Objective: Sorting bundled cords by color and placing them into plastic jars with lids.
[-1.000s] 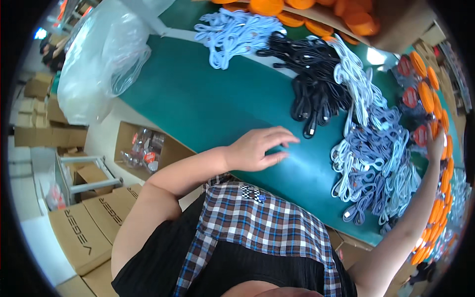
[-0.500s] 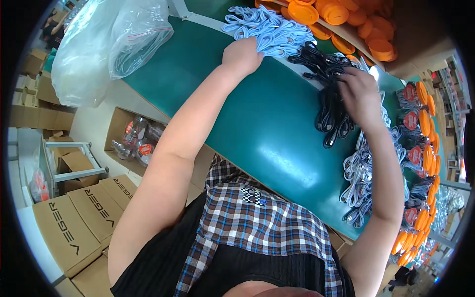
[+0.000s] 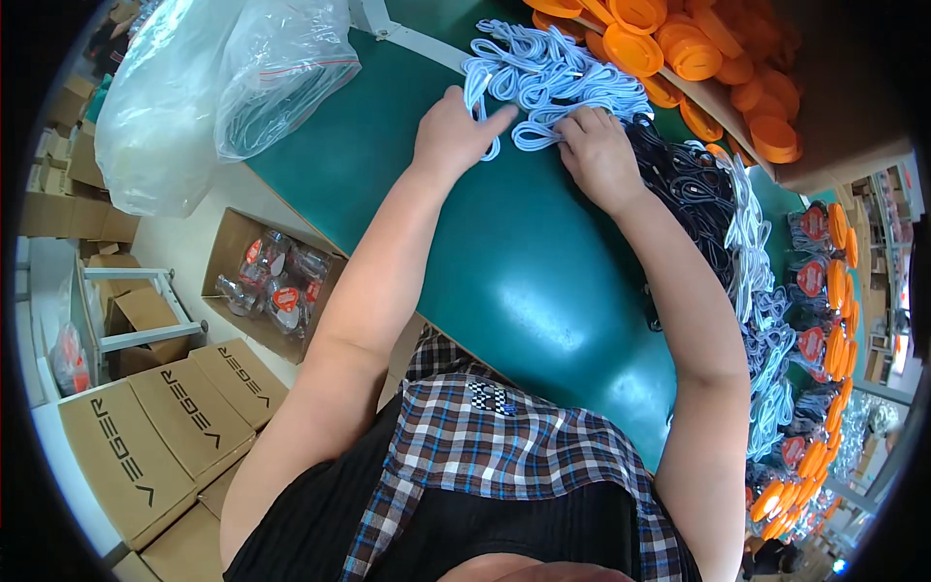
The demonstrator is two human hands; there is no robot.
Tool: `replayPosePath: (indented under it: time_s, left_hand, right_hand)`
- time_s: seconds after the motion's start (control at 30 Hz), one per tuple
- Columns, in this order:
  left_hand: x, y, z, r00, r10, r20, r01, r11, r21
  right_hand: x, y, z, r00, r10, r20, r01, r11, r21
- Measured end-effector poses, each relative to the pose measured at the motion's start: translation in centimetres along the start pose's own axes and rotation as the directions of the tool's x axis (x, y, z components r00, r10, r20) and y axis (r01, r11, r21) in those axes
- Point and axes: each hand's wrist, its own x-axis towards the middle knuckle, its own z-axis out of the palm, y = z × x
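Observation:
Coiled light-blue cables (image 3: 572, 82) lie in a pile at the far side of the green table. At its left end is my left hand (image 3: 451, 136), thumb stretched out and apart from the fingers, beside a light-blue cable bundle (image 3: 476, 85) that passes under the thumb. My right hand (image 3: 601, 160) has its fingers curled down on the near end of another light-blue cable bundle (image 3: 535, 134); the fingertips are partly hidden. Black cables (image 3: 689, 184) lie just right of that hand, partly covered by my right forearm.
White and grey cables (image 3: 747, 242) line the table's right side, beside packs with orange lids (image 3: 836, 286). A carton of orange lids (image 3: 693, 58) stands at the far right. Clear plastic bags (image 3: 281, 78) hang over the far left corner. Cartons (image 3: 126, 456) stand at lower left.
My right hand has moved left from the black cables to the light-blue pile. My left hand has shifted slightly left and nearer, its thumb now spread. A light-blue bundle now hangs nearer at the pile's left end.

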Motion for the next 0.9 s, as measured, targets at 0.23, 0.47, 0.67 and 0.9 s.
replayPosePath:
  time_s: [0.23,0.47,0.67,0.9]
  left_hand:
    - [0.7,-3.8,-0.6,0.954,0.3,0.032,-0.294,0.901,0.32]
    - [-4.1,1.4,-1.2,0.804,0.56,0.201,-0.503,0.82,-0.272]
    - [-6.5,2.8,2.7,0.526,0.763,0.375,-0.818,0.575,-0.024]
    - [-6.6,2.6,4.3,0.799,0.536,0.271,-0.444,0.831,-0.335]
  right_hand:
    - [-1.4,-0.8,-2.9,0.984,0.177,0.034,-0.17,0.848,0.501]
    - [-4.4,-3.6,-7.3,0.688,0.385,0.615,-0.702,0.141,0.698]
    - [-8.2,-4.3,-9.6,0.621,0.196,0.759,-0.754,-0.117,0.647]
    - [-10.6,4.2,-12.6,0.914,0.397,-0.087,-0.339,0.861,0.378]
